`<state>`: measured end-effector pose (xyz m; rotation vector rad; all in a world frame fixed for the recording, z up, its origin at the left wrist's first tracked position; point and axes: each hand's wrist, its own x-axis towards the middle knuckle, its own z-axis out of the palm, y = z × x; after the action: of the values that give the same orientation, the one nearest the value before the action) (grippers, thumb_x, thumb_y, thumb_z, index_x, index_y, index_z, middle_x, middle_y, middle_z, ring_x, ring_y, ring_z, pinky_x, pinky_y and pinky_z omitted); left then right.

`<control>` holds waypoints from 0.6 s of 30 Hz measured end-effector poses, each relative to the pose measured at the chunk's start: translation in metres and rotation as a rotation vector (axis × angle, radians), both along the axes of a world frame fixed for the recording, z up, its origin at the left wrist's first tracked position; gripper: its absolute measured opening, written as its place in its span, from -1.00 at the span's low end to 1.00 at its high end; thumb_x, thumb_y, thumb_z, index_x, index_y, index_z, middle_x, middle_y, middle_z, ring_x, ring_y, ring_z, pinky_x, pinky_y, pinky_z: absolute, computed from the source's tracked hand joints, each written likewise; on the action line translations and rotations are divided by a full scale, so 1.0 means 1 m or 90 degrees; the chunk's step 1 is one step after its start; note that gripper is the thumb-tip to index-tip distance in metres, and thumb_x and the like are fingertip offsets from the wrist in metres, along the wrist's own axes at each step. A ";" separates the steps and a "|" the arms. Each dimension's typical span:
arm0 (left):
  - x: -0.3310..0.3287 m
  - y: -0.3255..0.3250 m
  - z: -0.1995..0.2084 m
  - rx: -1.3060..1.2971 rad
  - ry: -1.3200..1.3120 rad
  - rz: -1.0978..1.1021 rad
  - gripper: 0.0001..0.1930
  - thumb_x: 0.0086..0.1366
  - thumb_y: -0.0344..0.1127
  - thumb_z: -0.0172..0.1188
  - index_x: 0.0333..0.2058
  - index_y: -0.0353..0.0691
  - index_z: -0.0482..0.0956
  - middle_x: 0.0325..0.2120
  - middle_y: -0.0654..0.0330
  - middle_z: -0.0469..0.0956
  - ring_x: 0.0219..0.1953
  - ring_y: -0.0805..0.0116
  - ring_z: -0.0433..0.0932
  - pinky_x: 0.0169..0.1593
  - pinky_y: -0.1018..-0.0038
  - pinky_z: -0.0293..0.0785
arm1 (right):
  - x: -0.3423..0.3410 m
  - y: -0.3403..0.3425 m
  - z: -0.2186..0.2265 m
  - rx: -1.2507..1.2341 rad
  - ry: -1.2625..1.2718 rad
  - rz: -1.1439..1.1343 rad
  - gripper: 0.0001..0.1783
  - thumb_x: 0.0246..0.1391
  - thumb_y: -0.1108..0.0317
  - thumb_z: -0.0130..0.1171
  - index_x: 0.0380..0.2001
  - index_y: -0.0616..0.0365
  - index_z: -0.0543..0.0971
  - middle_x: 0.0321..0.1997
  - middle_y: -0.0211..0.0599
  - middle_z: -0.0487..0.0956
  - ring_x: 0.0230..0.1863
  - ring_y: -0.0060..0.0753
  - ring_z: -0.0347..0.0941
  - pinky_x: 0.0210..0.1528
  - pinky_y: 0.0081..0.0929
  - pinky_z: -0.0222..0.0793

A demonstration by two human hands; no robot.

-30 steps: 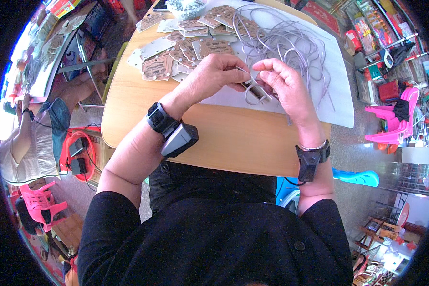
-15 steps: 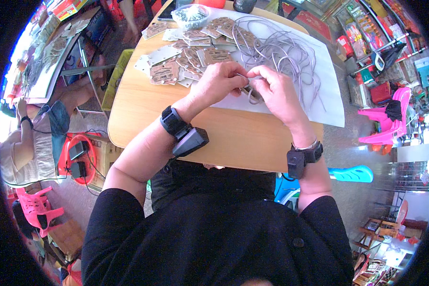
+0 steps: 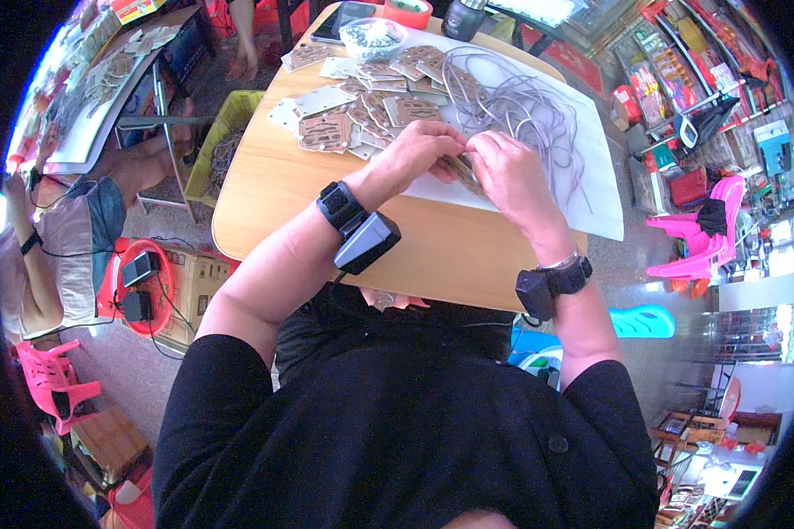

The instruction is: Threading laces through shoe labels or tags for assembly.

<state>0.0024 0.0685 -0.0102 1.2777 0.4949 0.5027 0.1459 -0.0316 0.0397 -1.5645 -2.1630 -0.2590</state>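
Observation:
My left hand (image 3: 422,152) and my right hand (image 3: 510,169) meet over the near middle of the table, fingertips pinched close together. Between them is a brown card (image 3: 461,170), mostly covered by my fingers. The left fingers grip it; the right fingers are closed at its edge, and what they pinch is hidden. Just beyond my left hand lies a loose heap of brown and white cards (image 3: 325,130), with small holes in some. Past my right hand, a tangle of thin grey-lilac cords (image 3: 525,104) spreads over a white sheet (image 3: 600,212).
At the table's (image 3: 265,203) far end stand a clear tub of small pieces (image 3: 372,37), a phone (image 3: 344,22), a red roll (image 3: 408,11) and a dark bottle (image 3: 464,18). A yellow crate (image 3: 229,132) and another person's arm (image 3: 31,256) are at the left.
My hands stay pinched together; the right fingers have curled in closer to the left. The card between them shows a little more. The whole view has shifted slightly.

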 end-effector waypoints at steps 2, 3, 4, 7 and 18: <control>-0.001 0.000 -0.001 0.004 0.014 0.004 -0.81 0.23 -0.32 0.07 -0.27 -0.30 0.53 -0.47 0.25 0.55 -0.50 0.47 0.54 -0.38 0.56 0.51 | -0.001 0.000 -0.001 0.009 -0.063 -0.018 -0.93 -0.03 0.43 0.10 -0.44 0.19 0.47 -0.43 -0.23 0.52 -0.36 -0.19 0.50 -0.32 -0.30 0.44; -0.001 0.001 -0.002 0.013 0.023 0.009 -0.81 0.23 -0.32 0.07 -0.28 -0.30 0.54 -0.48 0.24 0.55 -0.51 0.46 0.54 -0.38 0.56 0.51 | -0.002 0.001 0.000 0.011 -0.064 -0.018 -0.93 -0.03 0.43 0.10 -0.44 0.19 0.47 -0.43 -0.23 0.52 -0.36 -0.19 0.50 -0.32 -0.30 0.44; 0.000 0.002 -0.004 0.022 0.032 0.013 -0.81 0.23 -0.32 0.06 -0.28 -0.30 0.54 -0.49 0.24 0.55 -0.52 0.46 0.54 -0.39 0.56 0.51 | -0.002 0.001 0.000 0.011 -0.098 -0.011 -0.93 -0.04 0.42 0.10 -0.44 0.17 0.47 -0.44 -0.25 0.52 -0.37 -0.20 0.50 -0.33 -0.31 0.44; 0.000 0.000 -0.006 0.031 0.019 0.037 -0.82 0.22 -0.33 0.05 -0.29 -0.29 0.54 -0.50 0.24 0.55 -0.53 0.47 0.54 -0.42 0.55 0.50 | -0.002 0.001 0.005 0.005 -0.156 0.011 -0.93 -0.06 0.40 0.10 -0.48 0.15 0.47 -0.47 -0.26 0.52 -0.38 -0.21 0.50 -0.34 -0.31 0.45; 0.002 -0.002 -0.007 0.059 0.052 0.034 -0.82 0.23 -0.34 0.04 -0.30 -0.30 0.54 -0.54 0.25 0.52 -0.59 0.50 0.50 -0.47 0.59 0.47 | -0.004 0.020 0.075 -0.195 0.698 0.011 -0.84 0.16 0.35 0.01 -0.33 0.21 0.50 -0.42 -0.39 0.55 -0.38 -0.53 0.50 -0.31 -0.46 0.42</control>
<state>0.0046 0.0663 -0.0173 1.3810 0.5799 0.5246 0.1423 -0.0117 0.1142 -1.3292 -1.3475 0.7956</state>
